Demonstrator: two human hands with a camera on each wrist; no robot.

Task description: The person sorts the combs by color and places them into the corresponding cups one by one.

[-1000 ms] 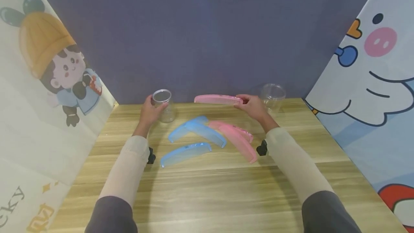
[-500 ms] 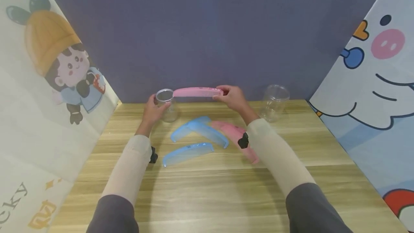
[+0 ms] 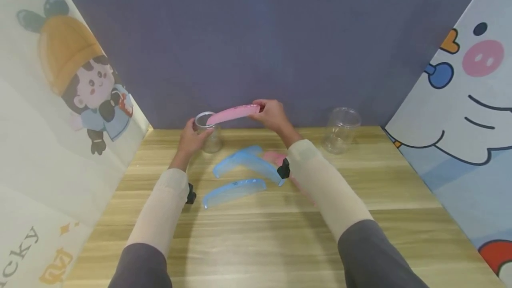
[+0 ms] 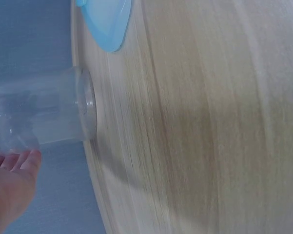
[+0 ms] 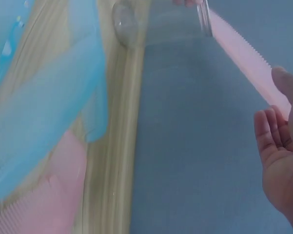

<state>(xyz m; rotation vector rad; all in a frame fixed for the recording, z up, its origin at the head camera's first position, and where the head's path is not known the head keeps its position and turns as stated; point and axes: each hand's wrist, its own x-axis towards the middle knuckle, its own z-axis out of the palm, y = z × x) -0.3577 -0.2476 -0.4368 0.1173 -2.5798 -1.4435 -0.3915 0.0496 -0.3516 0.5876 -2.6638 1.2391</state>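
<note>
My left hand [image 3: 189, 140] grips the upper side of a clear plastic jar [image 3: 212, 144] standing at the table's back edge. In the left wrist view its fingertips lie along the jar wall [image 4: 48, 112]. My right hand [image 3: 274, 115] pinches one end of a pink comb [image 3: 233, 114] between thumb and fingers. The comb slants down to the left, and its far end overlaps the jar's open mouth. In the right wrist view that tip is right at the rim, with the teeth [image 5: 251, 44] facing up and away.
Two blue combs [image 3: 256, 163] lie crossed on the wooden table [image 3: 240, 243], with another blue comb [image 3: 234, 190] in front. Pink combs [image 3: 274, 157] lie beside them, partly hidden under my right sleeve. A second clear jar [image 3: 341, 131] stands at the back right, before a grey-blue wall [image 3: 264, 34].
My right hand has carried the pink comb leftward from near the right jar to the left jar, tilting its far end down to the mouth. My left hand has kept its hold.
</note>
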